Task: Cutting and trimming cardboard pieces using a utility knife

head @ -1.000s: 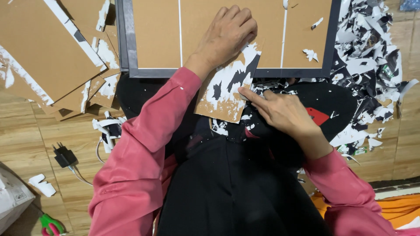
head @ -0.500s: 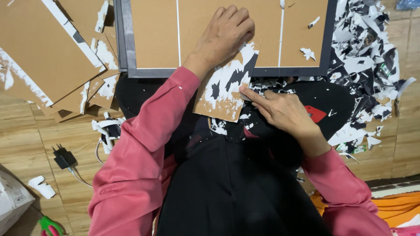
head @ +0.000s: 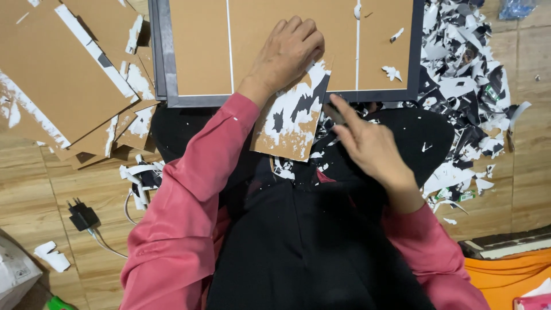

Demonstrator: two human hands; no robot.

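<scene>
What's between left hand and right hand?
Head view: the brown board piece with torn white-and-black paper lies between left hand and right hand.

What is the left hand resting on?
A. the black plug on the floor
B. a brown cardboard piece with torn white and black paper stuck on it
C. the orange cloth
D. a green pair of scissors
B: the left hand lies flat on the top of the brown cardboard piece, which is patchy with white and black paper scraps; the black plug lies far off on the wooden floor.
</scene>
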